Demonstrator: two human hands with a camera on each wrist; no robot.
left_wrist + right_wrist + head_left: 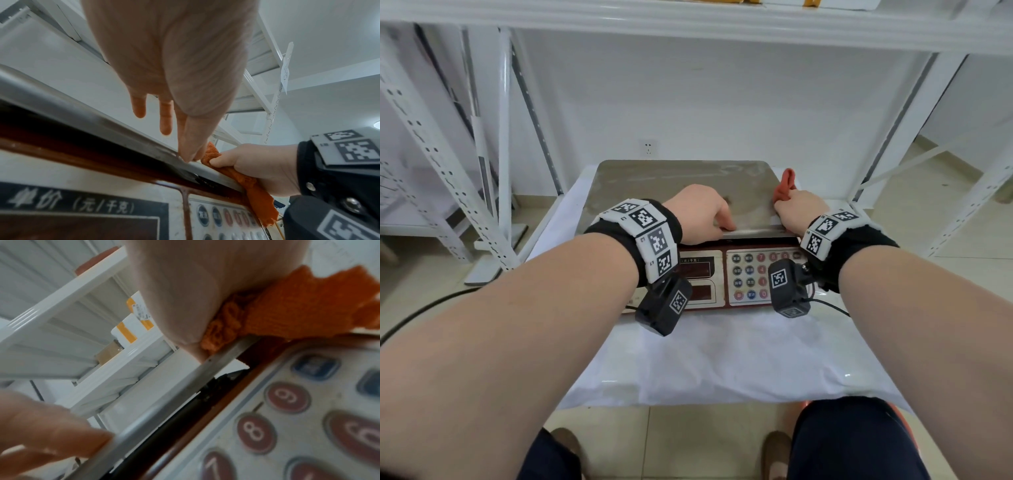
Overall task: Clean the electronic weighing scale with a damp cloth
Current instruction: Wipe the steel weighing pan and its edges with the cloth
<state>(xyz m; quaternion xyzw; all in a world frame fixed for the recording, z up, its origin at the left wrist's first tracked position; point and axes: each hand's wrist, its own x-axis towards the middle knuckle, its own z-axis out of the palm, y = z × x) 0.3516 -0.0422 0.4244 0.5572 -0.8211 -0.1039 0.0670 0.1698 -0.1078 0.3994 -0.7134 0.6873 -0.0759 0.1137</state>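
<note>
Right hand grips nubby orange cloth — steel platter.

A: Head view? Position, facing.
B: High, looking forward and down over both forearms at the scale.
A: Wrist views?
B: Low, very close, tilted upward. Both share the platter's front edge and keypad.

**Hidden and unclear**

Left display panel of the scale partly behind left wrist camera. Keypad blurred, cut off at frame edge. Cloth mostly inside right hand. Shelf boxes half hidden.
</note>
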